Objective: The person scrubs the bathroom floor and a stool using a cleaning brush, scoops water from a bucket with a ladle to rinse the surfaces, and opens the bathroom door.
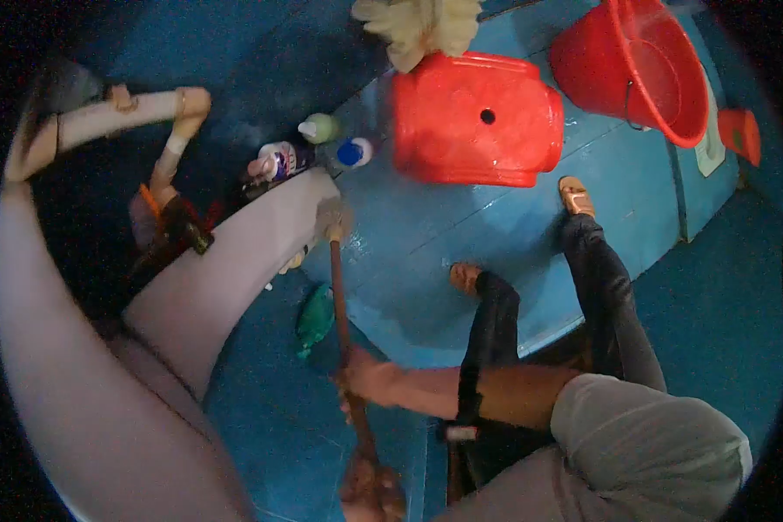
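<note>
A long brown-handled brush [337,287] slants down the middle, its blurred head touching the end of a pale, curved fixture [235,239]. My right hand [370,380] is wrapped round the handle partway along. Lower down, at the bottom edge, my left hand [372,494] is closed round the handle's lower end. Both hands are somewhat blurred. Left of the handle lies a green item [315,317] on the blue floor. Near the brush head stand a blue-capped bottle [353,153], a pale green bottle [319,129] and a purple-labelled pack [284,161].
A red plastic stool [474,120] lies on the wet blue tiles [426,226]. Beyond it stand a large red bucket [639,74] and a small red container [739,137]. Pale gloves [422,26] are at the top. My sandalled feet are on the tiles; a pale pipe [117,117] bends at left.
</note>
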